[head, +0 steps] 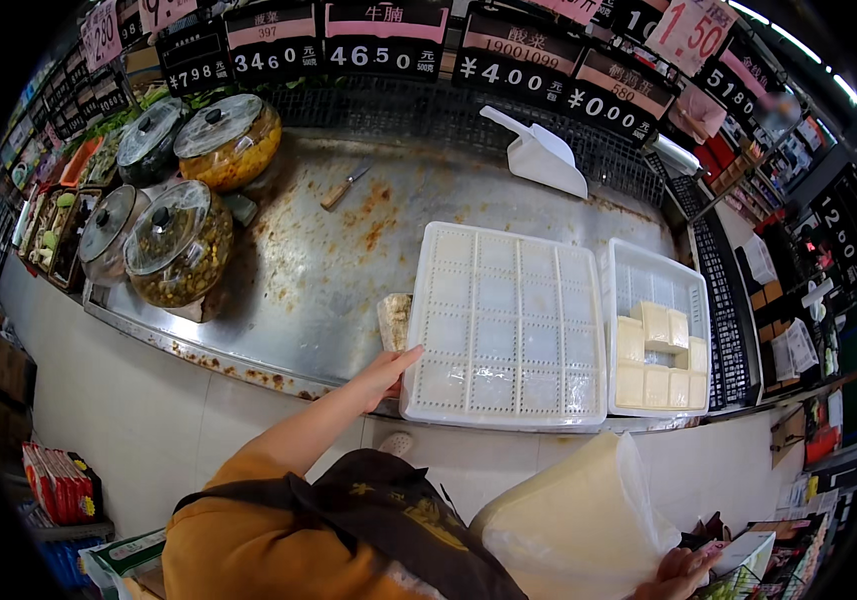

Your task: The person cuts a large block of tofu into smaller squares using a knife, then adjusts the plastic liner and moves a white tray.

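My left hand (391,373) grips the left edge of a white perforated plastic tray (503,322), which lies at the front edge of a rust-stained metal counter. At the lower right, my right hand (680,571) is by the bottom end of a large pale-yellow sheet (563,517) with translucent film along its edge; its grip is unclear. Right of the tray, a white plastic crate (657,262) holds several pale tofu-like blocks (642,384). Partly behind the tray's left edge stands a worn, pale object (395,319) that I cannot identify.
Lidded glass bowls of pickled food (177,247) stand on the counter's left. A wooden-handled knife (344,187) lies near the middle and a white plastic scoop (545,157) at the back. Price signs (387,37) hang overhead. A black mesh barrier (725,322) borders the right side.
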Action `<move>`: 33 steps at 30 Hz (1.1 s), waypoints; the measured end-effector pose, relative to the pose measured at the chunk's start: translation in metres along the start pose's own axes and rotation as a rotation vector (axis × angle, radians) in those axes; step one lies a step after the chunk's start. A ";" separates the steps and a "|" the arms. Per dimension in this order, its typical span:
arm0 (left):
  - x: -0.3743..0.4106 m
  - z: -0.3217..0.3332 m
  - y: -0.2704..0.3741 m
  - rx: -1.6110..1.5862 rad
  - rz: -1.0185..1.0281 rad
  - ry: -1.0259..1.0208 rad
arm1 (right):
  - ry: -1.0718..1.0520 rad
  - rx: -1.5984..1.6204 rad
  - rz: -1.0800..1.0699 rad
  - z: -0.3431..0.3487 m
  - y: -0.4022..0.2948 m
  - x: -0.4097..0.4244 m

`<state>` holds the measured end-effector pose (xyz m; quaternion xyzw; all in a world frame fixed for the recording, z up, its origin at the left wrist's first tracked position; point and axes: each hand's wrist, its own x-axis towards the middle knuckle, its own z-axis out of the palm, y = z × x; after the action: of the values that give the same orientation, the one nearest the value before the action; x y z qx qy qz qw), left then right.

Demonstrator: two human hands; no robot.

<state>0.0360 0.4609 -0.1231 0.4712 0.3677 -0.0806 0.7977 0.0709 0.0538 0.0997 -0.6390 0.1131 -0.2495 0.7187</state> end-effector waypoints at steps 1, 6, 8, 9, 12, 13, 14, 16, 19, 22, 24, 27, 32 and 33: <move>-0.001 0.001 0.002 -0.047 -0.008 -0.046 | -0.046 0.011 -0.013 0.000 0.001 -0.001; -0.007 0.014 0.014 0.023 0.096 0.081 | -0.065 0.021 -0.018 -0.002 0.004 -0.005; -0.001 0.013 0.016 0.032 0.136 0.136 | -0.004 0.004 -0.007 0.003 -0.002 -0.011; 0.008 0.004 0.014 0.039 0.158 0.147 | -0.004 0.006 -0.010 0.007 -0.005 -0.013; 0.030 -0.019 -0.003 -0.001 0.211 0.205 | -0.022 0.035 0.026 0.008 -0.003 -0.014; 0.033 -0.015 -0.005 -0.022 0.213 0.201 | -0.054 0.049 0.007 -0.002 0.000 -0.012; 0.036 -0.011 -0.007 -0.076 0.207 0.164 | -0.087 0.062 -0.012 -0.010 0.004 -0.010; 0.019 -0.001 -0.003 -0.189 0.205 0.133 | 0.092 0.075 0.087 -0.023 0.025 0.005; 0.021 0.004 -0.012 -0.228 0.195 0.117 | 0.039 0.069 0.064 -0.026 0.025 0.004; 0.021 0.008 -0.010 -0.210 0.168 0.133 | 0.069 0.068 0.070 -0.021 0.017 0.000; 0.026 0.005 -0.008 -0.210 0.183 0.136 | 0.103 0.081 0.053 -0.016 0.013 0.000; 0.036 0.003 -0.016 -0.189 0.212 0.186 | 0.170 0.092 0.008 -0.005 0.005 0.005; 0.050 -0.005 -0.034 -0.233 0.263 0.097 | 0.252 0.055 -0.058 0.021 -0.026 0.014; 0.057 -0.008 -0.038 -0.214 0.287 0.143 | 0.260 0.051 -0.084 0.029 -0.034 0.015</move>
<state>0.0551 0.4588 -0.1894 0.4356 0.3589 0.1073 0.8185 0.0900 0.0694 0.1397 -0.5869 0.1720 -0.3630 0.7029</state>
